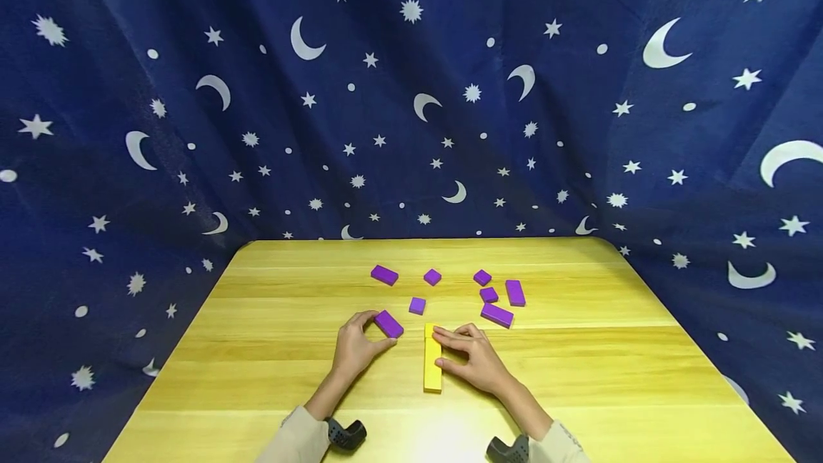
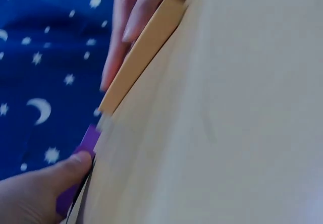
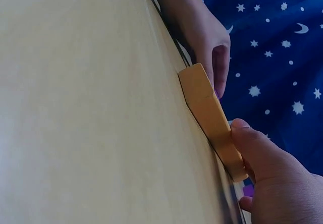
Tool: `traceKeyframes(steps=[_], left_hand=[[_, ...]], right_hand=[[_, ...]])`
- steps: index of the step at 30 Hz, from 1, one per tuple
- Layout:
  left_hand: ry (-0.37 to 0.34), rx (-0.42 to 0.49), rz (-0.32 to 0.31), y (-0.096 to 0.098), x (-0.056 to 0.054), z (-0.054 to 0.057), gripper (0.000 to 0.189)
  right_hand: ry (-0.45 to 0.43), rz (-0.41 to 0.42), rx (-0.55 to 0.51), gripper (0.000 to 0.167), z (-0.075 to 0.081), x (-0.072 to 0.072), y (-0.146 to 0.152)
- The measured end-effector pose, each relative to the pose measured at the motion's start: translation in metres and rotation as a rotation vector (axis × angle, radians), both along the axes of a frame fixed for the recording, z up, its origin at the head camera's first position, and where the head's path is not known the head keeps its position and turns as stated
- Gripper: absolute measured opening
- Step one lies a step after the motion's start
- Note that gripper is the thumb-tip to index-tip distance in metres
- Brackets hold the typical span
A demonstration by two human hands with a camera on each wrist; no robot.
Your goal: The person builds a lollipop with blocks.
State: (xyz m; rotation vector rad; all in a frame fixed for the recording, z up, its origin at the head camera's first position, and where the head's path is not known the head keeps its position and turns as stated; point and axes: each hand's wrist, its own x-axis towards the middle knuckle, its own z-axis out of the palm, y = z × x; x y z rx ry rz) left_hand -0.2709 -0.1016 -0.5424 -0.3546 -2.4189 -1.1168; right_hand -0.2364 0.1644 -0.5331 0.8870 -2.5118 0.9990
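My left hand grips a purple rectangular block lengthwise, thumb at its near end and fingers at the far end. In the left wrist view the thumb lies against that purple block. To the right, a long yellow block lies pointing away from me, with a short yellow piece at its far end. My right hand holds the yellow pieces from the right, fingertips over the short piece and thumb on the long block's side. The right wrist view shows this thumb at the yellow block's edge.
Small purple squares and longer purple blocks lie scattered behind the hands. More purple blocks sit grouped at the back right. A blue curtain with moons and stars hangs behind the wooden table.
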Motion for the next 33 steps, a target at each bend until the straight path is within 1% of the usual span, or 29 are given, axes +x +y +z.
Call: traceKeyframes(steps=[3, 5, 6, 9, 11, 14, 15, 17, 20, 24, 27, 29, 31, 33], left_hand=[[-0.034, -0.063, -0.002, 0.006, 0.007, -0.002, 0.068], [-0.062, -0.072, -0.034, 0.005, 0.007, -0.001, 0.074], [-0.081, -0.062, -0.056, 0.003, 0.006, 0.000, 0.075], [-0.130, -0.017, -0.167, -0.009, -0.001, 0.002, 0.074], [-0.165, 0.017, -0.254, -0.019, -0.007, 0.003, 0.067], [-0.206, 0.035, -0.379, -0.032, -0.014, 0.005, 0.056], [-0.216, 0.030, -0.409, -0.035, -0.015, 0.006, 0.053], [-0.227, 0.008, -0.446, -0.039, -0.015, 0.007, 0.049], [-0.203, -0.039, -0.451, -0.039, -0.015, 0.007, 0.044], [-0.145, -0.113, -0.413, -0.037, -0.016, 0.004, 0.040], [-0.065, -0.187, -0.367, -0.037, -0.015, 0.001, 0.039], [0.016, -0.218, -0.328, -0.036, -0.015, -0.001, 0.038], [0.094, -0.232, -0.286, -0.037, -0.015, -0.002, 0.037], [0.133, -0.218, -0.258, -0.037, -0.016, -0.002, 0.035]], right_hand=[[-0.009, -0.010, 0.001, 0.049, -0.001, 0.001, 0.001], [-0.016, -0.007, -0.004, 0.049, -0.001, 0.002, 0.001], [-0.018, -0.004, -0.006, 0.049, -0.001, 0.002, 0.001], [-0.022, 0.008, -0.017, 0.049, -0.002, 0.001, 0.000], [-0.024, 0.010, -0.019, 0.049, -0.002, 0.001, 0.000], [-0.028, 0.011, -0.017, 0.050, -0.002, 0.001, -0.001], [-0.028, 0.011, -0.013, 0.050, -0.002, 0.001, 0.000], [-0.025, 0.012, -0.006, 0.050, -0.001, 0.000, 0.000], [-0.020, 0.014, -0.003, 0.050, 0.000, -0.001, 0.000], [-0.024, 0.014, -0.007, 0.050, 0.001, -0.001, 0.000], [-0.033, 0.012, -0.007, 0.050, 0.001, -0.001, 0.001], [-0.037, 0.009, -0.005, 0.050, 0.001, -0.001, 0.001], [-0.041, 0.008, -0.005, 0.051, 0.001, -0.001, 0.001], [-0.047, 0.009, -0.008, 0.051, 0.001, 0.000, 0.001]])
